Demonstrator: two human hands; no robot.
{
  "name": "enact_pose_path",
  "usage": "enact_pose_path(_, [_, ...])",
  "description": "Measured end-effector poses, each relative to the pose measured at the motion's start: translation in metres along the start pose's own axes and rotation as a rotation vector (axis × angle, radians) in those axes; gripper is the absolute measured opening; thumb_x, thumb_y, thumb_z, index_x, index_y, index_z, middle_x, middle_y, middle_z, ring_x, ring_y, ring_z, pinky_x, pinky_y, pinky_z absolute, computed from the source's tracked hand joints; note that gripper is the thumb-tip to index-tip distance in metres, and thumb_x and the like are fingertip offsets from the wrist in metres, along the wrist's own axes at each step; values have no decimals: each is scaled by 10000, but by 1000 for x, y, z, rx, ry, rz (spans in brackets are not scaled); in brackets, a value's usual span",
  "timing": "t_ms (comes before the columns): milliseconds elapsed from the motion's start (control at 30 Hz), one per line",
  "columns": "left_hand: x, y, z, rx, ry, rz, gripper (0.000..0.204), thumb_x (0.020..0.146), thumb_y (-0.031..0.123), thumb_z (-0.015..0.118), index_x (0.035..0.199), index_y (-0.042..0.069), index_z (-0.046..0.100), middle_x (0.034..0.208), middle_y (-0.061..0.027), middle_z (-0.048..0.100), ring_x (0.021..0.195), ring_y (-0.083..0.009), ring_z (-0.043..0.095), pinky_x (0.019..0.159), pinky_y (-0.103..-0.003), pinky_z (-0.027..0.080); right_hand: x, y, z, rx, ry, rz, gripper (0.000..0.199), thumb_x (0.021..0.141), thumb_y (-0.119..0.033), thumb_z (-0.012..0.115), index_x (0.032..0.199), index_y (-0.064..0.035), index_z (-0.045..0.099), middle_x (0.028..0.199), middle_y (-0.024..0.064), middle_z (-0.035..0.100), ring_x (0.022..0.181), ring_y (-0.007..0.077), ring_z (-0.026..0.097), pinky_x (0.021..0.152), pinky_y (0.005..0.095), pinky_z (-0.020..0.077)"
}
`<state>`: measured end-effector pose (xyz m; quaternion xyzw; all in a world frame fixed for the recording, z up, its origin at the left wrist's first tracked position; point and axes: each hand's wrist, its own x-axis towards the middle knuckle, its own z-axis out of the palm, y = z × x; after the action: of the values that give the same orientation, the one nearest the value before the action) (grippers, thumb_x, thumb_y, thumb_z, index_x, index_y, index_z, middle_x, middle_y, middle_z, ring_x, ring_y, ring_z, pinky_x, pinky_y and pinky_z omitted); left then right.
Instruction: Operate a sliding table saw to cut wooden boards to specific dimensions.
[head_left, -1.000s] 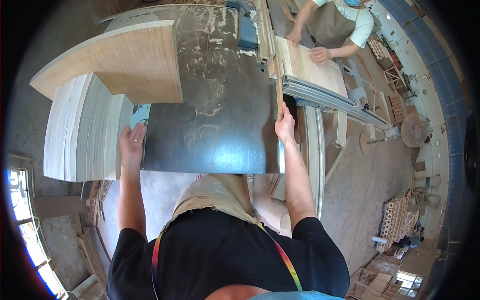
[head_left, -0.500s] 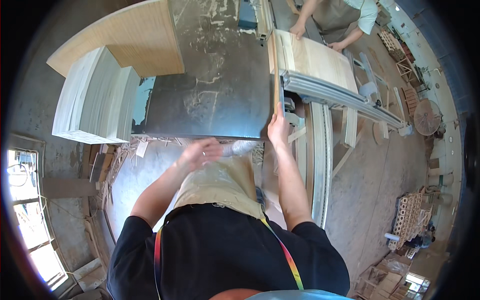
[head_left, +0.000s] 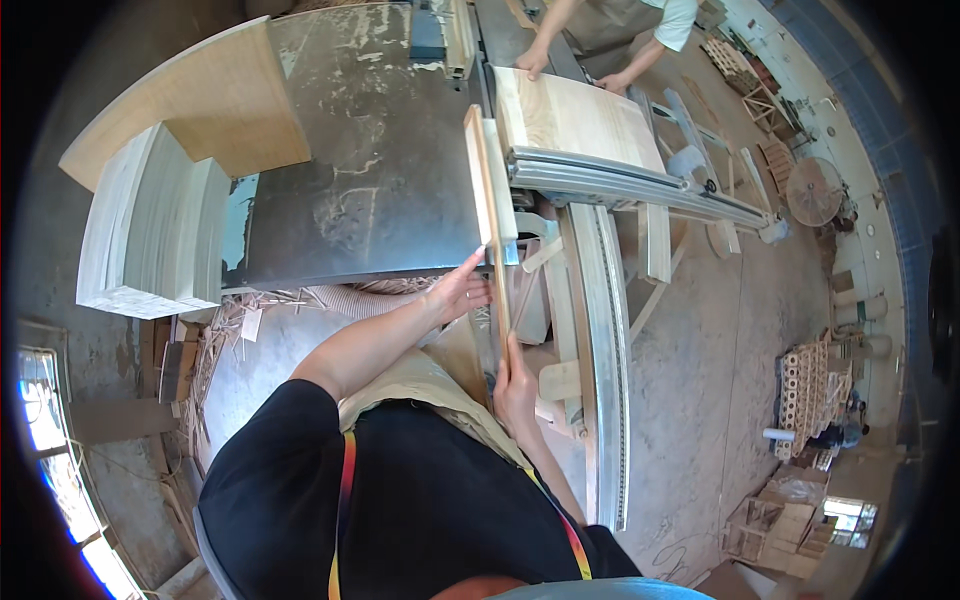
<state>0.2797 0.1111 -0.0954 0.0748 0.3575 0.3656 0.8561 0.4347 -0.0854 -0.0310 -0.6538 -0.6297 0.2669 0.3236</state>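
Note:
A long thin wooden strip (head_left: 502, 290) runs from the saw table toward my body. My right hand (head_left: 515, 388) is closed round its near end. My left hand (head_left: 460, 291) is open beside the strip, its stretched fingertips touching the wood near the table's front edge. Beside the strip's far part stands a narrow pale board (head_left: 497, 180), its lower end past the table edge. Another person's hands rest on a wide pale panel (head_left: 580, 118) lying behind the metal rail.
The dark saw table (head_left: 330, 210) carries a stack of pale boards (head_left: 150, 230) and a large curved wood panel (head_left: 190, 100) at left. A metal rail (head_left: 600, 172) extends right. Wood scraps (head_left: 225, 335) and a ribbed hose (head_left: 350, 300) lie below the table. A fan (head_left: 815, 190) stands far right.
My right hand has drawn back toward my body with the strip. My left hand has moved right to the wood. The view has shifted, and the narrow board now shows beside the strip.

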Motion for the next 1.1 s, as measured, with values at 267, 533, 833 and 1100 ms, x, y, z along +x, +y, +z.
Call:
enact_pose_path(267, [-14, -45, 25, -186, -60, 138, 788, 901, 500, 800, 1335, -105, 542, 1176, -222, 645, 1030, -251, 652, 898, -362, 556, -75, 12, -46, 141, 22, 83, 474, 1007, -21, 559, 1476, 44, 534, 1435, 225, 626, 1226, 316, 673, 975, 357, 537])
enact_pose_path(533, [-133, -2, -24, 182, 154, 300, 408, 954, 308, 773, 1122, -42, 649, 938, -151, 679, 780, -213, 667, 740, -306, 574, 48, 23, -27, 429, 57, -82, 518, 1044, -63, 551, 1557, -66, 482, 894, 47, 665, 539, 62, 457, 477, 214, 390])
enact_pose_path(833, [-381, -6, -120, 260, 353, 626, 297, 995, 187, 673, 1164, -57, 653, 919, -145, 662, 740, -216, 667, 696, -316, 557, -3, 1, 32, 1072, -296, 425, 493, 1080, -109, 495, 1569, -163, 462, 816, 56, 615, 491, 60, 405, 403, 222, 346])
enact_pose_path(1100, [-474, 4, -214, 155, 430, 892, 299, 1008, 182, 630, 1190, -54, 635, 980, -164, 678, 780, -223, 665, 711, -315, 524, -35, 19, 109, 1170, -302, 496, 479, 1086, -141, 499, 1563, -173, 460, 819, 64, 618, 478, 70, 390, 394, 230, 329])
